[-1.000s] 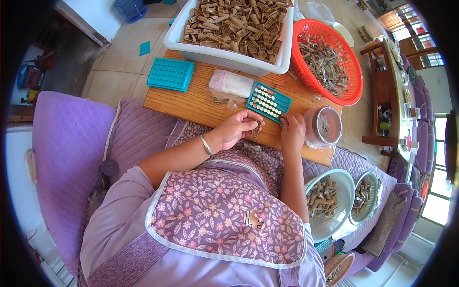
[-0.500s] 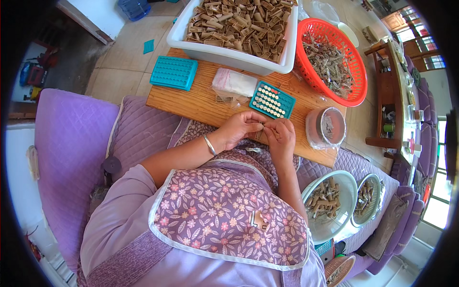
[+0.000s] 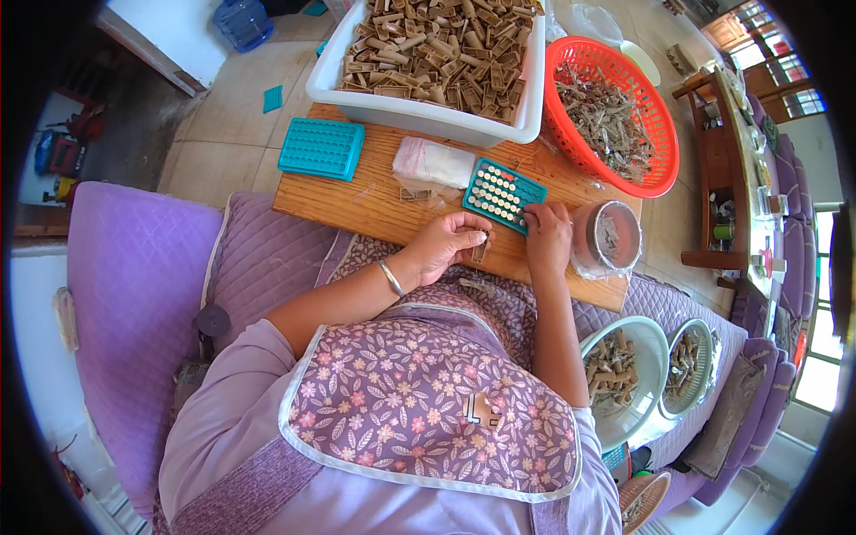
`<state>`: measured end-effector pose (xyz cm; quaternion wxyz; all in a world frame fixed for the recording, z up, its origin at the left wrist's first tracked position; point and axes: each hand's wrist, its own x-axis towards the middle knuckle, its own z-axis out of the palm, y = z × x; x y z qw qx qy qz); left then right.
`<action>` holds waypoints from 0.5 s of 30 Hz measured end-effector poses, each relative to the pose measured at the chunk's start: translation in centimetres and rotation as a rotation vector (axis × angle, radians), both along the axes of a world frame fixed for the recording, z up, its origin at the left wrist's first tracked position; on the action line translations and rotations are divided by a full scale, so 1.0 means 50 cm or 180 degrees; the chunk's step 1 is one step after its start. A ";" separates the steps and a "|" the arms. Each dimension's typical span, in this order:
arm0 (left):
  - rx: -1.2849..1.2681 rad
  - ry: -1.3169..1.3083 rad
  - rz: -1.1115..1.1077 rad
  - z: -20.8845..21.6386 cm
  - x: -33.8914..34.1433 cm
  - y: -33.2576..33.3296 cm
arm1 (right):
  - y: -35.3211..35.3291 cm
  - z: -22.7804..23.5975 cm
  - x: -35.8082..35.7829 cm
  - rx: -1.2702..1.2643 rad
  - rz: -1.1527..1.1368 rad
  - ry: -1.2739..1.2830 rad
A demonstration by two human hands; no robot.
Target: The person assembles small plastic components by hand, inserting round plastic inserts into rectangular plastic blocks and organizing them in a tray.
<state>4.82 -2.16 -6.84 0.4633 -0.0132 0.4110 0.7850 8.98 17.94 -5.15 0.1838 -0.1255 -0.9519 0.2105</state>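
Observation:
Over the near edge of the wooden table, my left hand (image 3: 450,242) pinches a small brown trough-shaped piece (image 3: 480,251) between thumb and fingers. My right hand (image 3: 548,234) is at the near right corner of a teal tray (image 3: 530,189), its fingertips bunched together and pointing down at the pieces there. Whatever they grip is too small and covered to make out. Rows of small whitish round pieces (image 3: 493,190) fill much of this tray, a few reddish ones among them. Beside it lies a stack of clear plastic bags (image 3: 434,161).
A white tub (image 3: 428,118) heaped with brown trough-shaped pieces stands at the back, with a red basket (image 3: 675,147) of wrapped pieces to its right. Teal trays (image 3: 321,148) are stacked at left. Near my right arm are a round container (image 3: 615,236) and a pale green basin (image 3: 655,379).
My right hand has left my left hand and moved right to the teal tray's near corner. My left hand stays nearly in place, and the brown piece in it shows more plainly.

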 end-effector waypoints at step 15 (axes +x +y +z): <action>0.0014 0.0080 -0.0085 -0.008 0.004 0.000 | -0.107 0.039 0.066 -0.1266 0.0612 0.0698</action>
